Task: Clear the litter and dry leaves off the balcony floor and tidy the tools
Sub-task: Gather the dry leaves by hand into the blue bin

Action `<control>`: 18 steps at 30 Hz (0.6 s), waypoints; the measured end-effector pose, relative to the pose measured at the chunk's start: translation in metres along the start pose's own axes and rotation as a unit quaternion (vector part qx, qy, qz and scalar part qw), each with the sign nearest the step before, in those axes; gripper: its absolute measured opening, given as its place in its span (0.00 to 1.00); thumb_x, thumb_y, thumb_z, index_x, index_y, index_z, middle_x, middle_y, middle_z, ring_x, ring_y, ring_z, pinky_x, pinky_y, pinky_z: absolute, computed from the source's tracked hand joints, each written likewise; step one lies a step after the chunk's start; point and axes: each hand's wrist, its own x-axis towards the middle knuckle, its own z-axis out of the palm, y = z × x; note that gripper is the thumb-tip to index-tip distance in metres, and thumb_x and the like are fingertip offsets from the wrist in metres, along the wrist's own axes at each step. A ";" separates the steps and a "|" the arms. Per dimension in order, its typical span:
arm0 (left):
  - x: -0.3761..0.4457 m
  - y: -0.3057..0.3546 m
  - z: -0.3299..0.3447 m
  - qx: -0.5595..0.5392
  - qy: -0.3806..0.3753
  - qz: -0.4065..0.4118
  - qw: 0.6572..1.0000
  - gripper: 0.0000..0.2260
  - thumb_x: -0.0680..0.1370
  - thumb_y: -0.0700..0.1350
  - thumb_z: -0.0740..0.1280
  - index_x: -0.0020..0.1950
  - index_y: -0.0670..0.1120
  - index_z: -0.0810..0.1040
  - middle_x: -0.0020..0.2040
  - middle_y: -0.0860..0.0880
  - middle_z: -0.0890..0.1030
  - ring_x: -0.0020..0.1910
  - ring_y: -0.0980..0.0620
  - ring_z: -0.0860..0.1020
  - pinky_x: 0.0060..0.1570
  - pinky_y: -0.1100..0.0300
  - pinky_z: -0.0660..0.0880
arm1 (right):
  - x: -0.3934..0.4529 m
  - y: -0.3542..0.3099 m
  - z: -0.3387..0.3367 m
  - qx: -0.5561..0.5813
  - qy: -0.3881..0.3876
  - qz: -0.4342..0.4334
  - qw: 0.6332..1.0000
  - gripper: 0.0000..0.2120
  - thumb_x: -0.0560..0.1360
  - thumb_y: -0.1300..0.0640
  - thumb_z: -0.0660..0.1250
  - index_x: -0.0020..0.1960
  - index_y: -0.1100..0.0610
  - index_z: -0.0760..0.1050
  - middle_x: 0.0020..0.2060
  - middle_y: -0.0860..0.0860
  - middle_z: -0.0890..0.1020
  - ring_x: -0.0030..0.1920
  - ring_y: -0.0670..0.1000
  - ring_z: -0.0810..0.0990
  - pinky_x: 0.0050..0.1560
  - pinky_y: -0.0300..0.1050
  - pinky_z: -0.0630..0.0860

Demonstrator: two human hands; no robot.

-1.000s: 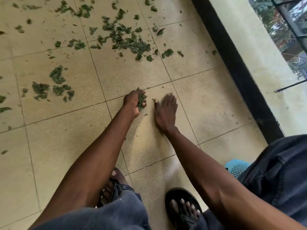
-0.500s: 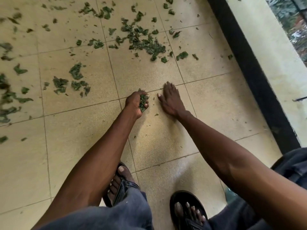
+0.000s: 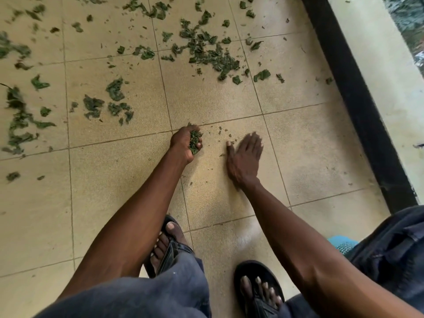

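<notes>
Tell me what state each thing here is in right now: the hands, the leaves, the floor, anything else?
left hand: curled round a clump of leaf bits, held just above the floor.
right hand: open, fingers straight, low over the tile, blurred.
clump of leaf bits: bunched in the left hand.
scattered leaves: loose, spread over the far tiles.
tiled floor: mostly swept near the hands, small crumbs left.
sandals: on both feet.

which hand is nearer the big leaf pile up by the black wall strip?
Left. The left hand, gripping leaves, sits closer below the big leaf pile; the right hand lies flat, lower and further right.
</notes>
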 end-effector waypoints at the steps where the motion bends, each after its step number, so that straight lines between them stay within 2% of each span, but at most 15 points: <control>1: 0.000 0.000 -0.001 0.000 0.000 0.002 1.000 0.03 0.74 0.38 0.69 0.45 0.43 0.76 0.36 0.46 0.77 0.25 0.53 0.71 0.21 0.66 0.65 | 0.002 -0.010 0.002 -0.001 -0.018 -0.033 0.999 0.39 0.80 0.34 0.37 0.78 0.62 0.36 0.78 0.58 0.36 0.77 0.55 0.32 0.76 0.52 0.33; 3: -0.002 0.001 -0.002 0.001 -0.004 0.006 1.000 0.03 0.75 0.38 0.69 0.43 0.43 0.76 0.36 0.46 0.76 0.25 0.53 0.71 0.21 0.65 0.65 | 0.003 -0.029 0.003 -0.002 -0.044 -0.104 0.994 0.37 0.81 0.36 0.39 0.78 0.61 0.36 0.78 0.57 0.36 0.77 0.54 0.32 0.76 0.51 0.34; 5: -0.002 0.002 -0.004 -0.004 -0.005 0.008 1.000 0.03 0.76 0.39 0.68 0.42 0.43 0.76 0.36 0.46 0.76 0.25 0.53 0.71 0.20 0.65 0.64 | 0.000 -0.037 0.001 0.019 -0.031 -0.121 0.992 0.36 0.82 0.38 0.41 0.78 0.61 0.38 0.78 0.57 0.39 0.77 0.54 0.34 0.76 0.51 0.36; 7: -0.002 0.004 -0.008 -0.009 0.001 0.010 1.000 0.04 0.76 0.40 0.68 0.42 0.43 0.76 0.35 0.46 0.76 0.25 0.53 0.71 0.20 0.65 0.64 | -0.014 -0.034 0.003 0.022 0.009 -0.038 0.999 0.37 0.81 0.36 0.40 0.78 0.62 0.37 0.78 0.58 0.38 0.77 0.56 0.34 0.76 0.54 0.35; 9: -0.002 0.004 -0.013 -0.015 0.008 0.010 1.000 0.03 0.76 0.39 0.68 0.42 0.43 0.77 0.35 0.46 0.77 0.25 0.53 0.71 0.20 0.65 0.64 | -0.041 -0.029 0.013 0.009 0.011 0.054 0.998 0.41 0.80 0.34 0.38 0.77 0.64 0.34 0.77 0.60 0.36 0.76 0.58 0.31 0.76 0.56 0.34; 12: -0.001 0.004 -0.019 -0.022 0.016 0.010 1.000 0.03 0.75 0.38 0.68 0.42 0.43 0.76 0.35 0.46 0.77 0.26 0.53 0.71 0.21 0.65 0.64 | -0.069 -0.039 0.033 0.003 -0.013 0.102 0.995 0.43 0.78 0.32 0.38 0.75 0.66 0.31 0.76 0.63 0.33 0.75 0.59 0.28 0.75 0.57 0.33; 15: -0.001 0.004 -0.024 -0.034 0.005 0.009 0.999 0.05 0.76 0.39 0.67 0.40 0.43 0.76 0.34 0.47 0.75 0.24 0.53 0.70 0.21 0.66 0.64 | -0.055 -0.063 0.038 0.030 -0.021 0.081 0.996 0.44 0.78 0.31 0.38 0.75 0.66 0.31 0.75 0.63 0.32 0.74 0.60 0.27 0.75 0.58 0.33; 18: -0.001 0.006 -0.030 -0.043 -0.002 0.011 0.999 0.06 0.77 0.40 0.66 0.40 0.42 0.75 0.33 0.46 0.75 0.23 0.53 0.70 0.20 0.67 0.64 | -0.026 -0.077 0.033 0.023 -0.031 0.001 0.999 0.42 0.79 0.33 0.38 0.77 0.66 0.34 0.76 0.63 0.35 0.76 0.60 0.31 0.76 0.58 0.35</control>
